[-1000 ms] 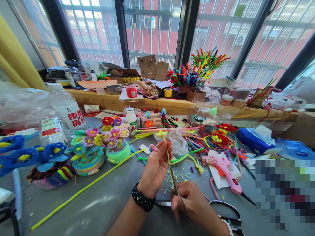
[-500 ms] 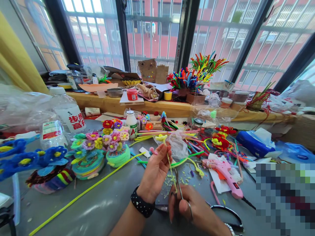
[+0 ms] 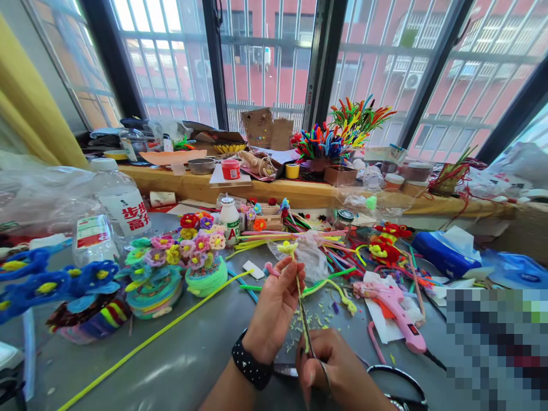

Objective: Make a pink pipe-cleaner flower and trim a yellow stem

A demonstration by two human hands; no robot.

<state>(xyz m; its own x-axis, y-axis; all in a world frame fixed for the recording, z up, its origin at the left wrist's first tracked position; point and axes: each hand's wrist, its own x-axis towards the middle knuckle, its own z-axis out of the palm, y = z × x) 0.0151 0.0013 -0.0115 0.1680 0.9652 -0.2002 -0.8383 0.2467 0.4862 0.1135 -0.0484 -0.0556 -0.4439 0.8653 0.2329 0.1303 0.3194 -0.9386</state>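
Observation:
My left hand, with a black watch band at the wrist, pinches a thin yellow-green pipe-cleaner stem topped by a small yellow flower. My right hand grips small scissors, whose blades lie along the lower part of the stem. Tiny yellow-green clippings are scattered on the grey table under both hands.
A pink glue gun lies right of my hands, and black scissor handles lie near my right wrist. Pipe-cleaner flower baskets, blue flowers, plastic bottles, loose pipe cleaners and a long yellow-green stem crowd the table.
The scissor blades have slid along the stem and my right hand shifted slightly lower. My left hand keeps its pinch on the stem; the camera tilted a little.

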